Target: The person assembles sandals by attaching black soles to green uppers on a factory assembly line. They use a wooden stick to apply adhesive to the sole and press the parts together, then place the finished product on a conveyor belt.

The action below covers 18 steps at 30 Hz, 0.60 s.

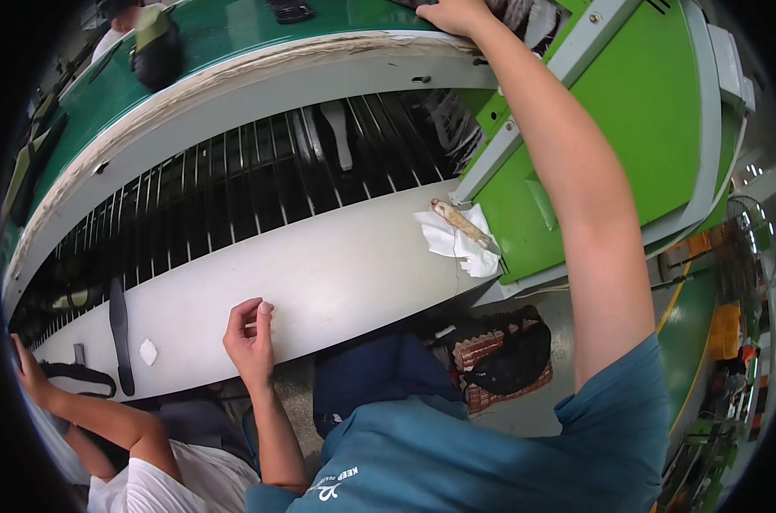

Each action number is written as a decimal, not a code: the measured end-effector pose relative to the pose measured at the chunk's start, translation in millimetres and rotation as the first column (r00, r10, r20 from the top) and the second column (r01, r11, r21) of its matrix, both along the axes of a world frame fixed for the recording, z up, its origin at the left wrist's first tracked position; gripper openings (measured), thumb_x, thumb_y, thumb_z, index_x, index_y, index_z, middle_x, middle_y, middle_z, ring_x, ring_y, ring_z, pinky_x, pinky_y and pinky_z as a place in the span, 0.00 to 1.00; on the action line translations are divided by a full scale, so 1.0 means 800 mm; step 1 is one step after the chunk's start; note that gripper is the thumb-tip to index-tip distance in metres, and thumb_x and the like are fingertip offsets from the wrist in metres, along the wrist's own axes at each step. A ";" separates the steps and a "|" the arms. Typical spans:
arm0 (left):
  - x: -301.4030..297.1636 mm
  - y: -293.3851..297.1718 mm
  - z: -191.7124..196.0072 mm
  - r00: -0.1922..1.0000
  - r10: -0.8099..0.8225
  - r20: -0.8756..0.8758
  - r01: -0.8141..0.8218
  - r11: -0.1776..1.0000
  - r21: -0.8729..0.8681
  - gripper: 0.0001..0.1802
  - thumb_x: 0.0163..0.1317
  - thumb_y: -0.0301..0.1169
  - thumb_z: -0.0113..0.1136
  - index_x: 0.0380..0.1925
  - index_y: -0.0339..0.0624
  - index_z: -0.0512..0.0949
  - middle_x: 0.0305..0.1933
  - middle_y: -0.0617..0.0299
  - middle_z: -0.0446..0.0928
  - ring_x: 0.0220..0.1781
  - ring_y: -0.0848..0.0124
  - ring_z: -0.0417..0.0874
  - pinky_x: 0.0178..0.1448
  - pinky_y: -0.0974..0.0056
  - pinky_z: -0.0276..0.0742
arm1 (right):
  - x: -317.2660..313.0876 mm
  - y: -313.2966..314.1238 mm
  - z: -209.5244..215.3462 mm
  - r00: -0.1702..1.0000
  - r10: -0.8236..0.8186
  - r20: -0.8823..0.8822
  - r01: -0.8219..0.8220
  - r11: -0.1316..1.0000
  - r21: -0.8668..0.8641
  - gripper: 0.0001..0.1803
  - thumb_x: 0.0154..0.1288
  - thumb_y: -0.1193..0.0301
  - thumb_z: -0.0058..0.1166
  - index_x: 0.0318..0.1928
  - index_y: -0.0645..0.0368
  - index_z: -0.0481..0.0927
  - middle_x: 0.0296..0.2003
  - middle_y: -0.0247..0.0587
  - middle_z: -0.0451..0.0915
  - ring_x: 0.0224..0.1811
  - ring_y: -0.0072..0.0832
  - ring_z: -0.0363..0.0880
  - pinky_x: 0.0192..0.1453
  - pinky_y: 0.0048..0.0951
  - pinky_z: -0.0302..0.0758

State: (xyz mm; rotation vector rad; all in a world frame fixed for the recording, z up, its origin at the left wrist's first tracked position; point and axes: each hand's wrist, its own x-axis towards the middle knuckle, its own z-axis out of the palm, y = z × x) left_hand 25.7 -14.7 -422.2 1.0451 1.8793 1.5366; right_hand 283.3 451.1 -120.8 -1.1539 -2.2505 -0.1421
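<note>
My left hand (251,335) hovers above the white tabletop (345,256), its fingers curled in toward the thumb, and I see nothing between them. My right arm stretches far across to the green belt (225,43). There my right hand (456,15) has its fingers on a dark flat piece (407,2), most of which the top edge of the picture cuts off. Another black piece (292,10) lies on the belt to the left of that hand.
Metal rods (259,179) span the dark gap between table and belt. A wrapped stick (460,224) rests on white tissue (456,248) beside the green machine panel (619,154). At left, a co-worker's hand (30,376) is near a black strip (119,338) and a white scrap (148,351).
</note>
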 end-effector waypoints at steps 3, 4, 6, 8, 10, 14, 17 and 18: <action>0.000 0.012 0.016 0.996 -0.066 0.059 0.069 0.996 -0.058 0.14 0.78 0.35 0.66 0.51 0.35 0.83 0.42 0.57 0.90 0.42 0.73 0.89 0.43 0.68 0.82 | -0.001 -0.033 -0.021 0.975 0.030 -0.221 0.005 0.987 0.158 0.29 0.55 0.60 0.70 0.58 0.56 0.87 0.52 0.57 0.87 0.58 0.53 0.85 0.64 0.47 0.81; 0.003 0.024 0.023 0.991 -0.123 0.059 0.125 0.992 -0.022 0.14 0.78 0.35 0.66 0.51 0.34 0.83 0.42 0.57 0.90 0.42 0.73 0.89 0.43 0.68 0.82 | -0.001 -0.042 -0.021 0.952 0.054 -0.302 0.023 0.969 0.244 0.28 0.55 0.60 0.70 0.57 0.56 0.88 0.51 0.57 0.86 0.56 0.54 0.85 0.63 0.47 0.81; 0.021 0.053 0.037 0.969 -0.241 0.054 0.238 0.970 0.057 0.14 0.78 0.36 0.66 0.50 0.34 0.83 0.42 0.56 0.89 0.42 0.73 0.89 0.43 0.68 0.82 | 0.008 -0.047 -0.021 0.927 0.164 -0.338 -0.022 0.922 0.387 0.26 0.54 0.63 0.70 0.54 0.58 0.88 0.49 0.56 0.86 0.54 0.53 0.85 0.60 0.46 0.82; 0.034 0.082 0.055 0.937 -0.343 0.065 0.325 0.925 0.194 0.22 0.83 0.43 0.55 0.55 0.31 0.80 0.47 0.50 0.88 0.44 0.66 0.90 0.46 0.65 0.85 | 0.000 -0.076 -0.023 0.797 0.339 -0.500 -0.106 0.893 0.438 0.25 0.54 0.67 0.69 0.53 0.62 0.88 0.48 0.55 0.86 0.52 0.48 0.86 0.59 0.41 0.83; 0.049 0.109 0.094 0.914 -0.386 0.128 0.319 0.876 0.363 0.29 0.87 0.50 0.46 0.59 0.29 0.78 0.51 0.46 0.87 0.47 0.61 0.91 0.48 0.62 0.87 | -0.006 -0.137 -0.041 0.725 0.414 -0.551 -0.220 0.897 0.384 0.27 0.57 0.66 0.70 0.59 0.58 0.86 0.56 0.51 0.84 0.59 0.45 0.84 0.66 0.39 0.80; 0.066 0.167 0.170 0.819 -0.531 0.217 0.258 0.678 0.689 0.49 0.84 0.65 0.20 0.74 0.29 0.69 0.65 0.40 0.81 0.64 0.49 0.86 0.65 0.48 0.84 | 0.003 -0.295 -0.114 0.640 0.532 -0.554 -0.388 0.846 0.365 0.29 0.52 0.75 0.73 0.59 0.58 0.88 0.59 0.45 0.79 0.64 0.38 0.80 0.69 0.39 0.79; 0.080 0.175 0.224 0.559 -0.748 0.357 0.103 0.490 0.865 0.49 0.84 0.65 0.23 0.78 0.27 0.62 0.71 0.35 0.76 0.72 0.43 0.78 0.75 0.39 0.74 | 0.008 -0.381 -0.200 0.459 0.534 -0.710 -0.658 0.741 0.132 0.32 0.51 0.81 0.74 0.61 0.64 0.87 0.63 0.52 0.72 0.64 0.43 0.79 0.66 0.39 0.83; 0.087 0.176 0.236 0.541 -0.731 0.416 0.040 0.516 0.856 0.49 0.84 0.64 0.25 0.77 0.25 0.62 0.71 0.34 0.75 0.69 0.41 0.80 0.74 0.37 0.74 | 0.014 -0.401 -0.221 0.485 0.520 -0.703 -0.667 0.740 0.087 0.34 0.50 0.82 0.73 0.62 0.63 0.86 0.63 0.52 0.71 0.64 0.42 0.80 0.64 0.39 0.84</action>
